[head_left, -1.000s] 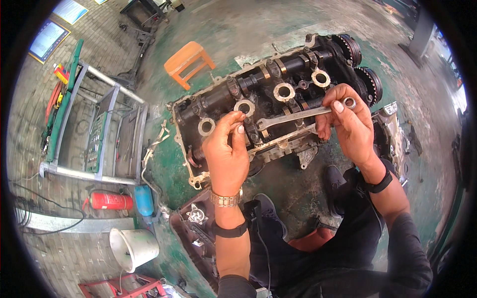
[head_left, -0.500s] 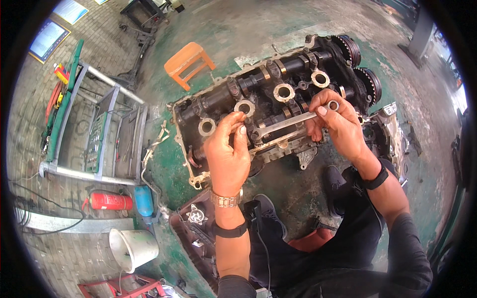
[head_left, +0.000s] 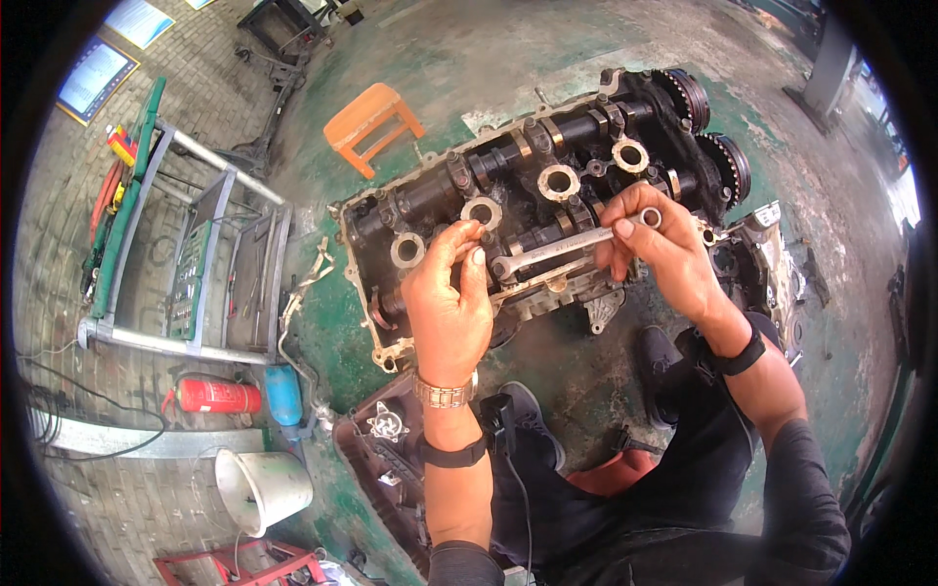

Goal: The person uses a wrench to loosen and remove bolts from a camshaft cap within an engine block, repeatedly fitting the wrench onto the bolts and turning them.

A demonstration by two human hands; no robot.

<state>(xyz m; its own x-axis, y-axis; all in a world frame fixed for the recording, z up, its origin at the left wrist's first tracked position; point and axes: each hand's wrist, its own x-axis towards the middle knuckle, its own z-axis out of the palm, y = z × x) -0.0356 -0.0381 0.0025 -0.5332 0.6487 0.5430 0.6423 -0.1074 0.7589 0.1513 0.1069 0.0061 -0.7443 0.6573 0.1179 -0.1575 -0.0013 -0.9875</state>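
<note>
A silver wrench (head_left: pixel 562 251) lies across the near side of a black engine cylinder head (head_left: pixel 508 161) with its camshafts exposed. My right hand (head_left: pixel 664 254) is closed around the wrench close to its ring end, which shows above the thumb. The wrench's other end sits over a bolt spot at the near camshaft, just right of my left fingertips; its exact fit cannot be made out. My left hand (head_left: pixel 449 303) has thumb and fingers curled together over the near edge of the head. Whatever is between those fingertips, if anything, is hidden.
Two toothed camshaft wheels (head_left: pixel 723 168) stick out at the head's right end. Behind it stands an orange stool (head_left: pixel 371 127). A brown tray (head_left: pixel 366 439) of metal parts lies by my left forearm. Farther left are a fire extinguisher (head_left: pixel 217 396), a white bucket (head_left: pixel 262 488) and a metal rack (head_left: pixel 147 337).
The wrench's ring end has shifted slightly down and left, together with my right fingers. My left hand stays almost where it was.
</note>
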